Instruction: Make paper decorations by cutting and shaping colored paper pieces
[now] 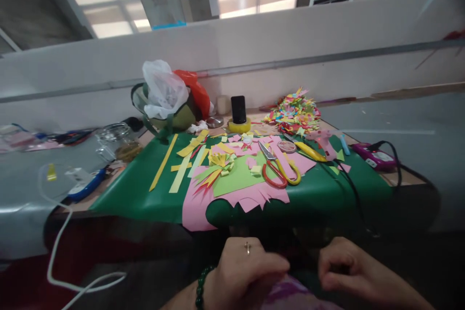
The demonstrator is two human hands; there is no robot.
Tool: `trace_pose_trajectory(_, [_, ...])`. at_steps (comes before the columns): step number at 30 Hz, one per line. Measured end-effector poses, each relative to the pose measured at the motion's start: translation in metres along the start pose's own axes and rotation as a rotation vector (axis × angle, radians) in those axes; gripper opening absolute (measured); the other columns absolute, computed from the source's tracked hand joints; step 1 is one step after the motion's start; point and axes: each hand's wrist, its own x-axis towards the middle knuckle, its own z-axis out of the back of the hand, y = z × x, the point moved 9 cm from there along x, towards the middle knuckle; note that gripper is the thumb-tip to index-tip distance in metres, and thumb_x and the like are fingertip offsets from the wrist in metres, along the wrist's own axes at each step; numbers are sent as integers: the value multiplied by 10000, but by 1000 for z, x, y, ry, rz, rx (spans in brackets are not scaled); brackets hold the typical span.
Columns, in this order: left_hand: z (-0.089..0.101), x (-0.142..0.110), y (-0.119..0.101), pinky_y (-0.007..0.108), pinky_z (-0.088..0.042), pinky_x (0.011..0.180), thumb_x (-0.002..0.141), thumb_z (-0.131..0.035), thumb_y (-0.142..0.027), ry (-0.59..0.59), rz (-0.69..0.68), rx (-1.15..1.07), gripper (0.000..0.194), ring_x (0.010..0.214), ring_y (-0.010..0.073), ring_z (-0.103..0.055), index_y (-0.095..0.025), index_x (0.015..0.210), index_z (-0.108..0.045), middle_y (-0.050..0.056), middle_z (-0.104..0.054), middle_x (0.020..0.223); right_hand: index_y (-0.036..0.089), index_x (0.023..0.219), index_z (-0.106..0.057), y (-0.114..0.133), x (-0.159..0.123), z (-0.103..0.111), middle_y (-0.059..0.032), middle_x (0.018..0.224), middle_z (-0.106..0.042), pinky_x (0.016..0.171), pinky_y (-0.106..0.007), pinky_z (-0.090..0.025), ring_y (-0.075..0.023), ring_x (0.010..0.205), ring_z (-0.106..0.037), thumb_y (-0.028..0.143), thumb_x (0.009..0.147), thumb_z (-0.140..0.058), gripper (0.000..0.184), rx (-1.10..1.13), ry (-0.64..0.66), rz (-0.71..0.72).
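My left hand point(243, 269), wearing a ring and a dark green bead bracelet point(201, 286), is held low in front of the table edge. Its fingers are curled under, and whatever they may hold is hidden. To its right my right hand point(345, 266) makes a loose fist with nothing visible in it. Both hands are apart from the table. Nearest on the tabletop is cut pink paper point(198, 208), under a light green sheet point(232, 181). Scissors point(278, 169) with red and yellow handles lie partly open there. A paper flower point(218, 167) with yellow, green and red petals lies left of them.
A green mat point(138, 198) covers the table, with yellow strips point(165, 162). Behind stand a bag point(178, 116), a phone point(239, 109) on a tape roll point(240, 126), and a paper flower pile point(296, 111). Right are a cutter point(310, 151), a pink glue gun point(325, 143) and a purple device point(374, 156).
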Motion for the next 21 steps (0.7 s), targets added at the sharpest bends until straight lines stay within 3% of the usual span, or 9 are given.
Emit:
trace_pose_trajectory(3, [-17,5,11,264,-527,694,898,-548,-422,111,37,86,473,828,181,-660,-187,1292,-430,100,-690,934,186,660,-666,-10,-4,11,-22,663,-640,564,-237,-464,-172,622,-572,370,687,-718,193,-87,-60,-87])
trace_pose_trajectory(5, [-41,9,12,304,-540,770,847,-563,-545,233,-24,126,629,953,226,-652,-163,1324,-412,156,-661,1080,216,804,-709,-1,-3,9,-62,858,-686,722,-302,-516,-238,817,-631,394,676,-740,221,-88,-43,-41])
trace_pose_trajectory(8, [-57,13,6,284,-539,710,881,-536,-501,211,-167,128,522,825,195,-679,-142,1255,-471,126,-703,990,266,1034,-715,16,1,-2,-114,1042,-685,919,-418,-471,-313,1075,-602,527,796,-607,369,17,9,70])
trace_pose_trajectory(11, [-44,14,2,277,-526,681,930,-502,-338,42,-220,115,333,764,169,-690,-150,1204,-506,92,-733,903,257,1001,-711,24,2,-1,-112,913,-705,823,-417,-513,-310,902,-663,656,789,-540,483,197,18,173])
trace_pose_trajectory(14, [-28,12,14,244,-496,592,931,-466,-179,-47,-87,98,181,656,142,-665,-150,1059,-591,58,-712,740,271,739,-636,25,-4,32,-66,690,-654,606,-351,-516,-248,644,-622,649,804,-527,399,340,-263,273])
trace_pose_trajectory(16, [-38,7,27,232,-470,526,925,-475,-185,63,23,119,180,548,131,-609,-161,863,-643,27,-663,617,292,716,-584,30,-12,54,-71,771,-667,629,-345,-511,-256,745,-616,526,849,-556,271,270,-546,314])
trace_pose_trajectory(17, [-48,2,34,235,-475,524,913,-505,-236,146,87,141,213,532,137,-590,-174,775,-655,18,-647,593,309,767,-601,41,-10,53,-82,866,-682,694,-361,-517,-272,846,-615,494,849,-578,203,172,-589,355])
trace_pose_trajectory(18, [-59,-5,41,244,-494,548,891,-531,-306,212,164,167,249,550,149,-588,-188,720,-667,16,-642,600,324,874,-628,55,-4,44,-96,986,-686,781,-385,-511,-289,956,-602,490,842,-596,172,51,-553,405])
trace_pose_trajectory(21, [-84,-32,63,297,-546,712,768,-609,-437,226,440,266,255,770,223,-621,-212,774,-727,44,-660,719,248,1174,-635,97,27,-21,-140,1089,-685,894,-445,-472,-310,987,-612,668,861,-428,563,-304,-81,567])
